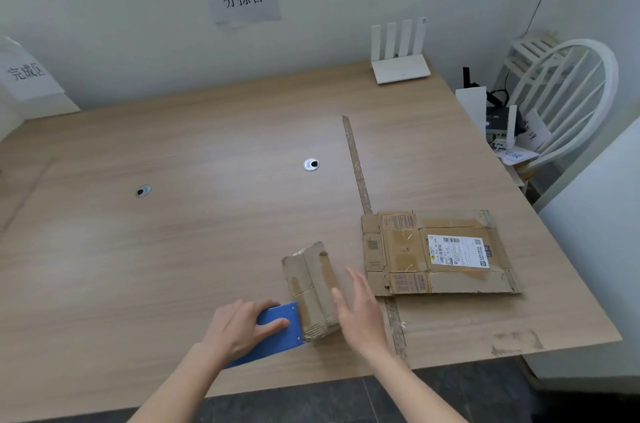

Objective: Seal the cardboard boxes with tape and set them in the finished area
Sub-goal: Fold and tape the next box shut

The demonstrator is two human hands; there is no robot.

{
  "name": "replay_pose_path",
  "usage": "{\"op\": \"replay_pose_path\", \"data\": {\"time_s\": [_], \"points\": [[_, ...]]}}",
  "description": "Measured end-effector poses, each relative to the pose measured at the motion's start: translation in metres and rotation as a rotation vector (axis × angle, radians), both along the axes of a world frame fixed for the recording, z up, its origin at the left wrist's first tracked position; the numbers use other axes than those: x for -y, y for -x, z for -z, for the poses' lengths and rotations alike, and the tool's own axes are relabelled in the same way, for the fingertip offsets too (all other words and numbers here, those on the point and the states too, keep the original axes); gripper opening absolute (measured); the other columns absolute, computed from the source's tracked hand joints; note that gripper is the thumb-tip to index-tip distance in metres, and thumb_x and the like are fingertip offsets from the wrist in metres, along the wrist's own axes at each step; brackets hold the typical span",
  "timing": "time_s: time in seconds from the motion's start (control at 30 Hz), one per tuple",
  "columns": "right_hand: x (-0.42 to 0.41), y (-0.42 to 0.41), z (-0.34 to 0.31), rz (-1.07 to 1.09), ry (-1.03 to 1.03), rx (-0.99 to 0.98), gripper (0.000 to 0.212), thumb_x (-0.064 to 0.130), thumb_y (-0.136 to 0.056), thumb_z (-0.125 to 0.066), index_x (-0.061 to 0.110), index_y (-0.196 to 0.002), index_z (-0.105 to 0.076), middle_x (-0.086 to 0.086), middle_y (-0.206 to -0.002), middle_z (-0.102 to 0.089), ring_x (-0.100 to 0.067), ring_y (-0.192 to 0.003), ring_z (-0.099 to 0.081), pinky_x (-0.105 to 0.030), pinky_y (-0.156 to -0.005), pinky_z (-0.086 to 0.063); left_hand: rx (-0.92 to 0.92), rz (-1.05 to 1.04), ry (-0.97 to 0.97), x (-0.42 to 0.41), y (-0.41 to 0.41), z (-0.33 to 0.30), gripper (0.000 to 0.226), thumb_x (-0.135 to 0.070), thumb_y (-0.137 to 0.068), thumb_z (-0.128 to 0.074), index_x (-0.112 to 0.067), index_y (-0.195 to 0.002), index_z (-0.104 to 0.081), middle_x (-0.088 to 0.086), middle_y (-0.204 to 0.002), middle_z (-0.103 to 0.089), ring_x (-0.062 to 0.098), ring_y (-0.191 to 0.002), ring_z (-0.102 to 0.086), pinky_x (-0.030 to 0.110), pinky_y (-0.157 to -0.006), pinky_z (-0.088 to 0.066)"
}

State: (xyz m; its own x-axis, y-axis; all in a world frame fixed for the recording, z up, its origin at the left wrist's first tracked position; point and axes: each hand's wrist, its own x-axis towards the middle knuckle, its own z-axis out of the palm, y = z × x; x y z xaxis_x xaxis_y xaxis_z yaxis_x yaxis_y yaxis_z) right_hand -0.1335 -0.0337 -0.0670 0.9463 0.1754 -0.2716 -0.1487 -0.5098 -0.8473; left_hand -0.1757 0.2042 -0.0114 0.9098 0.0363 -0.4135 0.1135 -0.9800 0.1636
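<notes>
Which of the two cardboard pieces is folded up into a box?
The small box between the hands; the labelled cardboard to its right lies flat, unfolded.

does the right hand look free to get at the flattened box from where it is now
Probably yes: the right hand is open and holds nothing, and bare table lies between it and the flattened box just beyond.

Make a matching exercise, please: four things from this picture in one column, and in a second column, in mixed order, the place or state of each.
Things:
1. blue tape dispenser
2. small cardboard box
3. flattened cardboard box
4. white router

Places or states:
A. lies flat on the table, shipping label facing up
B. stands at the far edge, near the wall
C. held by the left hand, against the box end
D. beside the open right hand

Pairs: 1-C, 2-D, 3-A, 4-B
</notes>
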Motion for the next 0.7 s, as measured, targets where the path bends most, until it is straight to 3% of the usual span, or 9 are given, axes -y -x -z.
{"op": "replay_pose_path", "data": {"time_s": [0.07,0.13,0.23,0.37,0.5,0.7], "points": [[-0.016,-0.001,-0.008,-0.302,0.202,0.067,0.089,0.066,-0.091,-0.055,0.044,-0.159,-0.003,0.018,-0.164,0.012,-0.002,-0.149,0.001,-0.036,-0.124,-0.013,0.005,-0.017,0.012,0.004,0.002,0.002,0.051,-0.077,-0.087,-0.037,-0.053,-0.128,-0.054,-0.017,-0.103,-0.069,0.010,-0.084,-0.062,0.028,-0.068,-0.045],[-0.023,-0.004,-0.007,-0.428,0.337,0.044,0.103,0.072,-0.085,-0.058,0.047,-0.157,0.012,0.012,-0.163,0.031,-0.013,-0.153,0.004,-0.043,-0.125,-0.015,0.023,-0.046,0.021,0.001,0.005,0.005,0.055,-0.080,-0.083,-0.034,-0.054,-0.127,-0.053,-0.017,-0.101,-0.070,0.010,-0.084,-0.063,0.028,-0.069,-0.046],[-0.019,-0.005,-0.001,-0.414,0.335,-0.046,0.099,0.069,-0.086,-0.060,0.064,-0.146,0.018,0.007,-0.167,0.023,-0.026,-0.156,-0.011,-0.049,-0.120,-0.028,0.026,-0.082,0.052,-0.007,0.013,0.008,0.056,-0.080,-0.082,-0.032,-0.053,-0.126,-0.054,-0.019,-0.098,-0.067,0.008,-0.085,-0.061,0.028,-0.070,-0.046],[-0.022,-0.004,-0.002,-0.399,0.350,-0.054,0.093,0.065,-0.088,-0.059,0.071,-0.142,0.017,0.007,-0.168,0.013,-0.026,-0.154,-0.016,-0.054,-0.116,-0.033,0.014,-0.129,0.079,-0.018,0.027,0.003,0.044,-0.075,-0.088,-0.041,-0.053,-0.123,-0.056,-0.023,-0.094,-0.063,0.007,-0.082,-0.056,0.027,-0.070,-0.043],[-0.025,-0.001,-0.004,-0.392,0.336,-0.042,0.093,0.065,-0.089,-0.059,0.071,-0.141,0.018,0.008,-0.168,0.014,-0.026,-0.154,-0.017,-0.053,-0.115,-0.034,-0.008,-0.133,0.062,-0.035,0.040,-0.003,0.024,-0.076,-0.083,-0.041,-0.058,-0.093,-0.055,-0.018,-0.089,-0.065,0.008,-0.081,-0.059,0.025,-0.065,-0.040],[-0.023,-0.001,-0.004,-0.409,0.336,-0.029,0.095,0.068,-0.088,-0.058,0.068,-0.144,0.018,0.009,-0.167,0.013,-0.025,-0.153,-0.019,-0.051,-0.114,-0.036,0.024,-0.065,-0.132,-0.013,0.021,0.015,0.051,-0.072,-0.086,-0.038,-0.030,-0.104,-0.061,-0.006,-0.092,-0.068,0.019,-0.080,-0.061,0.034,-0.061,-0.035]]}}
